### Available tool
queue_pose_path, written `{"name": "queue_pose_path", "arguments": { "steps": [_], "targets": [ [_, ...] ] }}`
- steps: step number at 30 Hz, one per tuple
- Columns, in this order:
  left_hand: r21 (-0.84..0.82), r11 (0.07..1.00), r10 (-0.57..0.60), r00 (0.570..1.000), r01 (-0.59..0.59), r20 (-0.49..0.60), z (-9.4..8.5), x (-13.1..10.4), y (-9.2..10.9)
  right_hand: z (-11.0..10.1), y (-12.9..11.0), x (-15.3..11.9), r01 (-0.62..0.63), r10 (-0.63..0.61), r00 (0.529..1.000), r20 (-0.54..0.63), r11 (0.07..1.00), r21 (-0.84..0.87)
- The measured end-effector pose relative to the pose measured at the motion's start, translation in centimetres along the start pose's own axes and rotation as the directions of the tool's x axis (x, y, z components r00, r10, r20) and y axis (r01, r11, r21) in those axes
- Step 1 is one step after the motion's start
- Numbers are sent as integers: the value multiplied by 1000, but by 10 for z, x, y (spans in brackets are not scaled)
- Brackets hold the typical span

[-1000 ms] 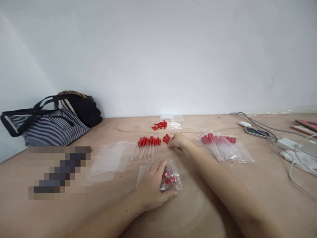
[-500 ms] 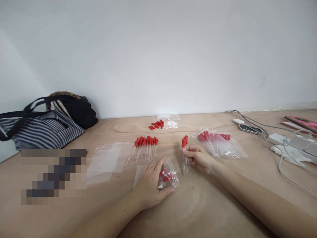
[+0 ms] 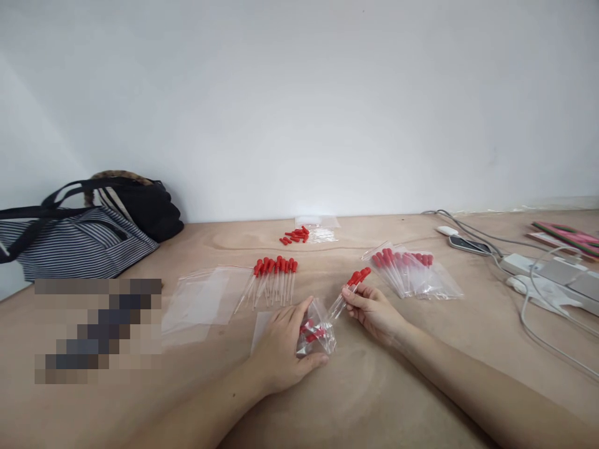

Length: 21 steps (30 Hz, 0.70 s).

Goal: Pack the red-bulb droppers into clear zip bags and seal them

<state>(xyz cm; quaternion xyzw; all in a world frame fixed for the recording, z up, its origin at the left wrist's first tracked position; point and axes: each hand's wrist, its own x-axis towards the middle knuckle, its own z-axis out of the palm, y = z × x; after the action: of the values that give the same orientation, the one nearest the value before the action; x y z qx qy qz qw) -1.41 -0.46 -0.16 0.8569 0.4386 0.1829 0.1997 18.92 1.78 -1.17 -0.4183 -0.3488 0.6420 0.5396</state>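
Observation:
Pinched in my right hand [image 3: 374, 310] are a few glass droppers [image 3: 359, 276] with red rubber bulbs, tilted with their thin tips pointing down and left. Those tips reach toward a clear zip bag [image 3: 322, 340] on the table, its mouth raised and red bulbs visible inside. My left hand [image 3: 285, 346] holds this bag from the left, fingers across its far side and thumb along the near edge. Part of the bag is hidden under the palm. Behind my left hand lies a row of several more red-bulbed droppers [image 3: 276, 274].
Flat zip bags [image 3: 199, 302] lie at left; filled bags [image 3: 412, 274] lie at right. Loose red bulbs [image 3: 296, 235] and glass tubes [image 3: 322, 234] sit near the wall. A striped bag [image 3: 88, 243] stands far left; cables and a power strip [image 3: 552, 274] spread at far right.
My right hand has turned the droppers from nearly upright to a slant, bringing their tips left toward the zip bag. My left hand stays on the bag.

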Motion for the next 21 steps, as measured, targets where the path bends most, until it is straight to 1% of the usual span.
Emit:
{"name": "queue_pose_path", "arguments": {
  "steps": [4, 8, 12, 14, 18, 21],
  "targets": [
    [5, 1000, 5, 1000, -5, -1, 0, 0, 0, 7, 1, -4, -49, 48, 998, 45, 998, 40],
    [1, 1000, 4, 1000, -4, -1, 0, 0, 1, 11, 0, -5, -155, 153, 982, 109, 988, 10],
    [2, 1000, 7, 1000, -7, -2, 0, 1, 1, 14, 3, -9, -252, 249, 961, 119, 968, 10],
    [7, 1000, 15, 1000, -15, -1, 0, 1, 0, 16, 5, -13, -276, 270, 954, 130, 961, 26],
    [3, 999, 33, 999, -33, -4, 0, 1, 0, 21, 6, -21, -291, 273, 939, 209, 955, 61],
    [-7, 1000, 24, 1000, -24, -1, 0, 1, 0, 20, 1, -21, -315, 288, 938, 191, 940, 132]
  ]
}}
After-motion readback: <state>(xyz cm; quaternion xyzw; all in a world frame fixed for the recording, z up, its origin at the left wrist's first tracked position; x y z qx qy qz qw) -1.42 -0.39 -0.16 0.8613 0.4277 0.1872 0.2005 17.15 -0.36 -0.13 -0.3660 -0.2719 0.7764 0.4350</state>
